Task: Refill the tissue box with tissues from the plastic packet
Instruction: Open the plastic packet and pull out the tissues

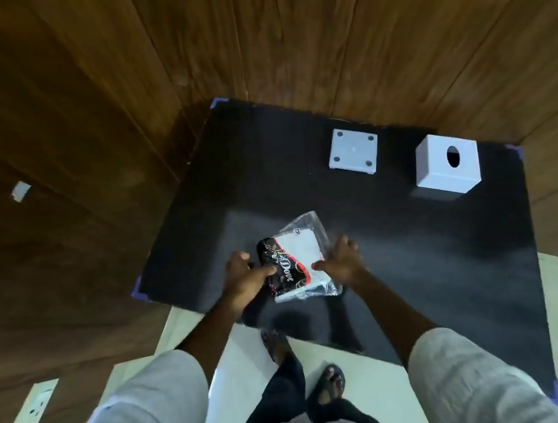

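Observation:
A clear plastic packet (pixel 301 260) with a black and red printed band and white tissues inside is held over the black table (pixel 414 266). My left hand (pixel 245 277) grips its printed left end, thumb on top. My right hand (pixel 341 261) holds its right edge, thumb pressed on the packet, fingers spread. A white cube tissue box (pixel 447 167) with an oval hole on top stands at the far right of the table. Its white square base plate (pixel 353 151) with round pads at the corners lies to the left of the box, apart from it.
Wooden wall panels enclose the table at the back, left and right. A white wall socket (pixel 33 407) sits low on the left wall and a small white fitting (pixel 20 191) higher up. My feet in sandals (pixel 326 383) stand on the pale floor before the table edge.

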